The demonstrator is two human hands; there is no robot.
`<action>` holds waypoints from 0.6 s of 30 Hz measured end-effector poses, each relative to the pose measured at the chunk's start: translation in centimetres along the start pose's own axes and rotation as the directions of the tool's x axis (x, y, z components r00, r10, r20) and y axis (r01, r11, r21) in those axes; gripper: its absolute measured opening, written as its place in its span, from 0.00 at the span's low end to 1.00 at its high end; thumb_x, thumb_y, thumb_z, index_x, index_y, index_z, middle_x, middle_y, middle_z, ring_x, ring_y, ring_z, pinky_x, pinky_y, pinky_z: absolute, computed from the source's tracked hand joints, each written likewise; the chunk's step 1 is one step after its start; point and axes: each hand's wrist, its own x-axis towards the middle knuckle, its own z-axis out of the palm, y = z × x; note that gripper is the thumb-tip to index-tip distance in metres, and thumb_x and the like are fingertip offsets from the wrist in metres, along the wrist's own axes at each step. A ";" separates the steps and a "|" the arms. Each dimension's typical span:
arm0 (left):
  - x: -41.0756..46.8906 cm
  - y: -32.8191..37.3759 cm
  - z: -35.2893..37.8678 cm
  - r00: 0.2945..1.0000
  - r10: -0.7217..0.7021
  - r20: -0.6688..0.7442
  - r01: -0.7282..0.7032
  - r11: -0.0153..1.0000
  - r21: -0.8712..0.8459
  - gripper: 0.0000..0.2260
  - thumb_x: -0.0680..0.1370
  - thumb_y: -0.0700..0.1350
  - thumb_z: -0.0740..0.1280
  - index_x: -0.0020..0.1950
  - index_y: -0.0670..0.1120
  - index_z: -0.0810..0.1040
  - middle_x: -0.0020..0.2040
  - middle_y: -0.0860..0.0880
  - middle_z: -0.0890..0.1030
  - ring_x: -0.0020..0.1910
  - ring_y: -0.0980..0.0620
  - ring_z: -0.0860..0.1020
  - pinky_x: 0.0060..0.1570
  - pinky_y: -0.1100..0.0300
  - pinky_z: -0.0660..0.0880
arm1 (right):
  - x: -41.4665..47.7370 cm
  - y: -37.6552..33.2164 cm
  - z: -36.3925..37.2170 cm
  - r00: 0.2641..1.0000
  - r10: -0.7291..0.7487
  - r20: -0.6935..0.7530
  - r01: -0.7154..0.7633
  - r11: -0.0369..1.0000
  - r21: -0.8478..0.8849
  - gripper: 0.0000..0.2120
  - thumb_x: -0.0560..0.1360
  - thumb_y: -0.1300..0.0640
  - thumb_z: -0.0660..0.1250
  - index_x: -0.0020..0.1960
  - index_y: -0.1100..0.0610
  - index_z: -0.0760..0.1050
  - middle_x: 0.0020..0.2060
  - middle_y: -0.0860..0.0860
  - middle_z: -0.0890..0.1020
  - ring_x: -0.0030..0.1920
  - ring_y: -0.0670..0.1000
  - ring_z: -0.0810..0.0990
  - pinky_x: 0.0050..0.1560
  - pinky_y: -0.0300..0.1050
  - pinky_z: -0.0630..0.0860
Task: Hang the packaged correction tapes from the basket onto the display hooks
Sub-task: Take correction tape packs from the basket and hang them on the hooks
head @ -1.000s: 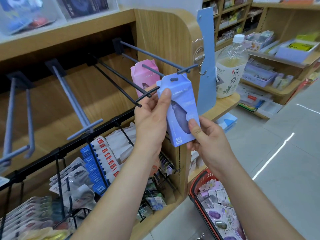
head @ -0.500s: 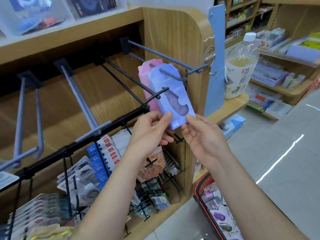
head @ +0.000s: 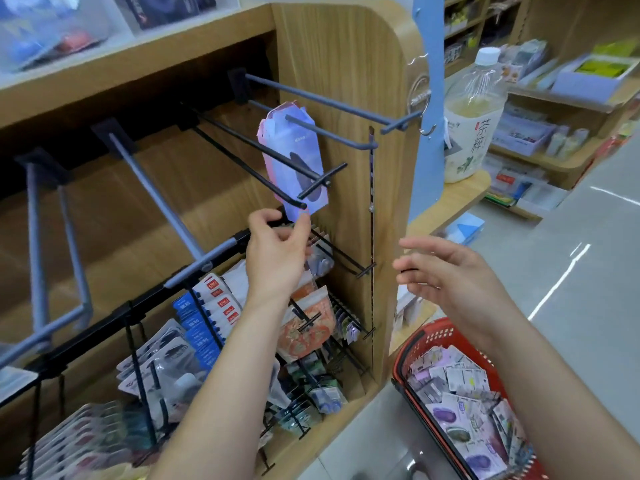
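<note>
Correction tape pack point(head: 294, 157) hung on the grey hook point(head: 346, 138) just above the left hand point(head: 277, 252), loosely curled fingers brushing its bottom corner, probably to settle it. Right hand point(head: 450, 275) spread and empty over the basket point(head: 407, 344), likely for another.

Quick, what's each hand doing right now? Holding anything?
Left hand: fingertip touches the bottom of the hanging blue pack; grip cannot be told.
Right hand: open, holding nothing.

Blue pkg point(head: 300, 157), red basket point(head: 405, 355).
</note>
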 end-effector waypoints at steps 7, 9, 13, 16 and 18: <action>-5.6 -2.4 1.5 0.968 0.112 0.223 -0.121 0.992 0.030 0.03 0.76 0.51 0.65 0.46 0.59 0.73 0.41 0.57 0.78 0.39 0.46 0.80 0.43 0.39 0.78 | -2.0 5.2 -6.5 0.980 0.040 -0.197 -0.102 0.943 -0.317 0.09 0.79 0.66 0.64 0.51 0.56 0.81 0.40 0.56 0.85 0.35 0.47 0.81 0.42 0.41 0.77; -7.2 -3.0 3.1 0.926 0.152 0.345 -0.166 0.986 0.014 0.05 0.77 0.46 0.65 0.46 0.58 0.76 0.37 0.54 0.78 0.36 0.44 0.78 0.38 0.41 0.77 | -3.2 7.1 -8.9 0.971 0.033 -0.237 -0.142 0.876 -0.460 0.09 0.79 0.64 0.65 0.49 0.53 0.81 0.38 0.51 0.85 0.32 0.41 0.81 0.39 0.36 0.76; -10.1 -5.4 7.7 0.821 0.154 0.550 -0.250 0.963 0.104 0.08 0.78 0.43 0.66 0.45 0.56 0.79 0.34 0.54 0.79 0.36 0.51 0.78 0.39 0.54 0.75 | -6.1 12.2 -14.1 0.933 0.131 -0.336 -0.320 0.729 -0.605 0.07 0.78 0.59 0.67 0.51 0.49 0.81 0.41 0.50 0.85 0.38 0.51 0.83 0.45 0.49 0.80; -12.0 -8.7 12.3 0.735 0.049 0.677 -0.227 0.958 0.178 0.09 0.78 0.42 0.66 0.43 0.55 0.80 0.32 0.57 0.79 0.32 0.58 0.76 0.38 0.59 0.72 | -8.5 16.8 -18.3 0.878 0.193 -0.438 -0.438 0.693 -0.573 0.08 0.78 0.60 0.67 0.50 0.47 0.79 0.44 0.51 0.84 0.41 0.53 0.83 0.44 0.45 0.77; -13.3 -11.3 15.6 0.677 -0.007 0.736 -0.257 0.935 0.245 0.10 0.77 0.41 0.67 0.43 0.56 0.80 0.32 0.57 0.79 0.32 0.63 0.74 0.37 0.66 0.69 | -10.2 20.0 -20.8 0.827 0.235 -0.511 -0.517 0.676 -0.525 0.08 0.78 0.60 0.66 0.53 0.49 0.79 0.44 0.49 0.83 0.41 0.51 0.80 0.41 0.40 0.74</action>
